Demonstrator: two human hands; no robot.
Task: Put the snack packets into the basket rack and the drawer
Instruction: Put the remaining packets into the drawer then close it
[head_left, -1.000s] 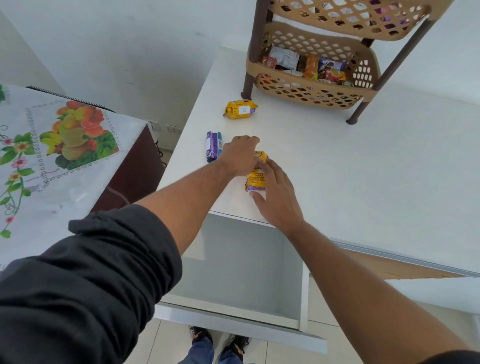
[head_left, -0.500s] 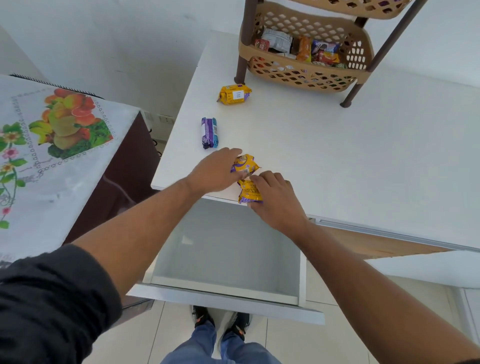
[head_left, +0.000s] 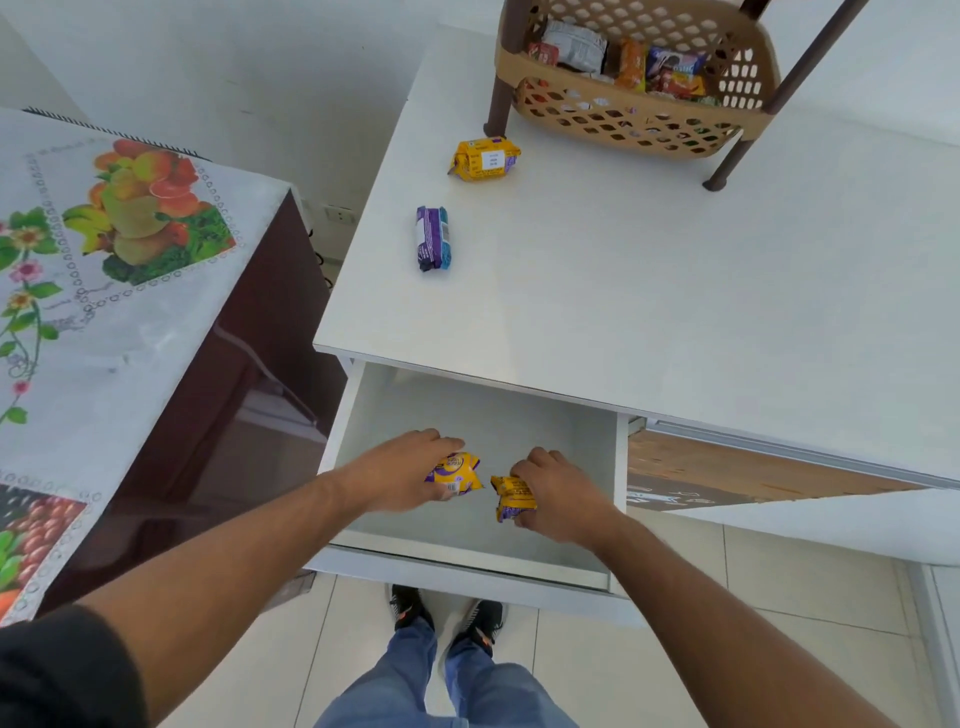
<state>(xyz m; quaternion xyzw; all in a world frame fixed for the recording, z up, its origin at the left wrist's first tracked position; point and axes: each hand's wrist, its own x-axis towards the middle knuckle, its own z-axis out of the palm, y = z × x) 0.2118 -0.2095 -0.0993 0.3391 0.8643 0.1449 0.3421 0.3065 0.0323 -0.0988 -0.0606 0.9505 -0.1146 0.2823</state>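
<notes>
Both hands are inside the open white drawer, low over its bottom. My left hand grips a yellow and purple snack packet. My right hand grips a second yellow snack packet. On the white countertop lie a purple packet and, farther back, a yellow packet. The tan basket rack stands at the back of the counter with several snack packets in its lower basket.
A dark cabinet covered by a fruit-print cloth stands to the left of the drawer. The rack's brown legs rest on the counter. My feet are on the tiled floor below the drawer front.
Both hands lifted the two yellow packets off the counter's front edge and carried them down into the open drawer. The view tilted downward.
</notes>
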